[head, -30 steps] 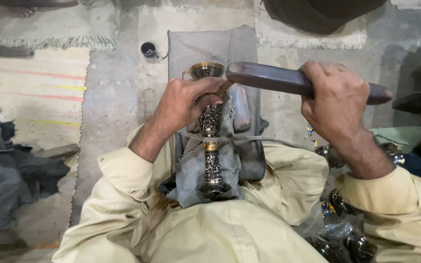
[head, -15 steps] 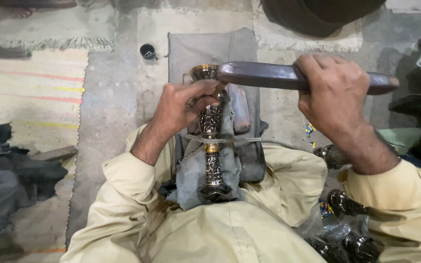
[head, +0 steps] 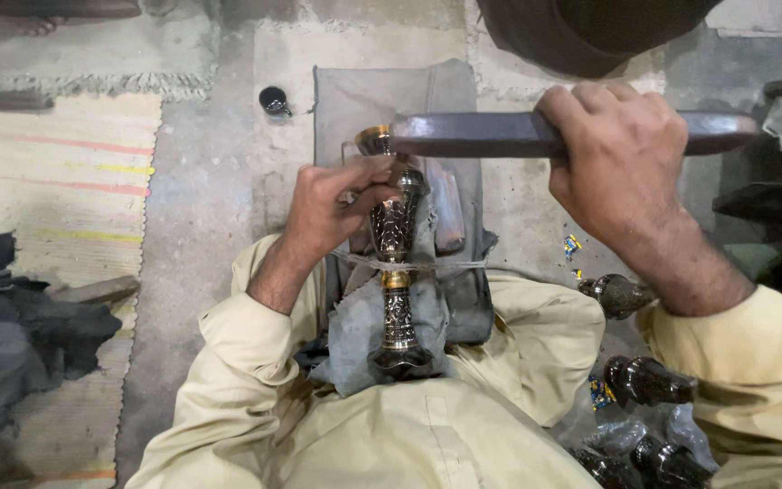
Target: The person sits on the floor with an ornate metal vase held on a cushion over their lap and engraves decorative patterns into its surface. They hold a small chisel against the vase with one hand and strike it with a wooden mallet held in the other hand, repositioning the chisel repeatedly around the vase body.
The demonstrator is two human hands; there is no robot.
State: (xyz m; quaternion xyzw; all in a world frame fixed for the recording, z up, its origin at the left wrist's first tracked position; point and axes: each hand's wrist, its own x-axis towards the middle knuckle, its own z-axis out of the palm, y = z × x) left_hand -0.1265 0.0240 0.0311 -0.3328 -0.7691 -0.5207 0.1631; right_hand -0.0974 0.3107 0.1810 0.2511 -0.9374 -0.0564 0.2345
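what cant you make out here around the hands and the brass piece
Head view, the only one:
- What the left hand pinches against the engraved brass vase: hidden by its own fingers.
- Middle of the dark wooden bar: covered by the right hand.
- Vase base: sunk in the grey cloth.
- Dark metal pieces at lower right: partly cut by the frame edge.

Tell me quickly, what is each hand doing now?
Left hand: closed on the engraved brass vase.
Right hand: closed around the dark wooden bar.
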